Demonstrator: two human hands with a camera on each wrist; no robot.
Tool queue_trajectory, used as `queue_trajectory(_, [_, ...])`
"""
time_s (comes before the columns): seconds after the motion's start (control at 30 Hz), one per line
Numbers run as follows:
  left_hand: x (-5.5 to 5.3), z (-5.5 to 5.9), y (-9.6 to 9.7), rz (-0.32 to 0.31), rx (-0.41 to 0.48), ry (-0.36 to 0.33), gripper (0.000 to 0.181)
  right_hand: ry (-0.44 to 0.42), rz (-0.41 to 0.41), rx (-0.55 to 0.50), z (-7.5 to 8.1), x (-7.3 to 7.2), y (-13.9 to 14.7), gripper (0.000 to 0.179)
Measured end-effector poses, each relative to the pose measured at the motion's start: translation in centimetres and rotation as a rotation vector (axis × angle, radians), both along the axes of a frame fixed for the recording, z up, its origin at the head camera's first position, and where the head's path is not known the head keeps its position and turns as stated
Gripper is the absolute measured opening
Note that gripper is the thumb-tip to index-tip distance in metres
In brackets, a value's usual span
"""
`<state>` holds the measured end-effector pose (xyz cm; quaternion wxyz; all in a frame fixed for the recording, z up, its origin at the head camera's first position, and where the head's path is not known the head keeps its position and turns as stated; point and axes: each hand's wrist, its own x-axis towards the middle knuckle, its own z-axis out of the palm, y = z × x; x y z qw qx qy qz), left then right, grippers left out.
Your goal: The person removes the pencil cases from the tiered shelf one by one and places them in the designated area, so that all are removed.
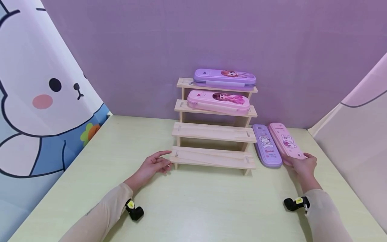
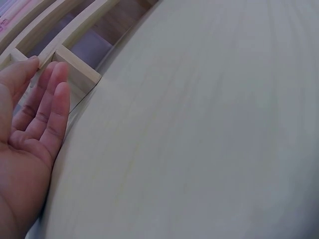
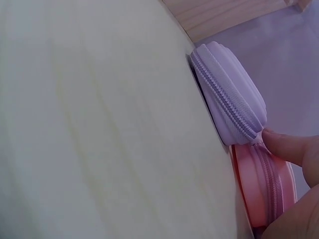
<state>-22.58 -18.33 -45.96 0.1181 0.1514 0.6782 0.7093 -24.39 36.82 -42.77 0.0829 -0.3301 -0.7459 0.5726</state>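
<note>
"Sweet" stands at the far end of the right pink case. Lettering on the purple case beside it is too small to read, as is that on the left yellow label and right yellow label on the wrist cameras.

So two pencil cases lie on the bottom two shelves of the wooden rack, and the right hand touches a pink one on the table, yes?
Not quite: the head view shows a purple doll case and a pink doll case on the top two shelves of the wooden rack. The rest holds: the right hand touches a pink rabbit case on the table.
</note>
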Motion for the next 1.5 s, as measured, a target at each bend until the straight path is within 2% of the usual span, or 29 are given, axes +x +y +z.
queue_trajectory(0.3, [-0.1,-0.2,0.0,-0.020,0.036,0.019,0.050,-0.024,0.052,0.054,0.5,0.7,0.7,0.116])
queue_trajectory(0.5, [0.0,-0.1,0.1,-0.009,0.029,0.007,0.050,0.019,0.021,0.092,1.3,0.9,0.7,0.107])
queue_trajectory(0.67, [0.0,-0.1,0.2,-0.008,0.033,0.001,0.050,0.053,0.029,0.117,2.2,1.0,0.3,0.101])
queue_trajectory(0.93, [0.0,-0.2,0.0,-0.022,0.046,0.026,0.053,0.112,0.077,0.213,3.8,0.8,-0.6,0.100])
queue_trajectory(1.17, [-0.2,-0.2,0.0,-0.010,0.047,-0.007,0.050,0.183,0.143,0.287,5.8,0.5,-2.1,0.101])
queue_trajectory(1.5, [-0.1,-0.1,0.0,0.003,0.039,-0.015,0.050,0.268,0.228,0.278,8.4,-0.3,-5.4,0.098])
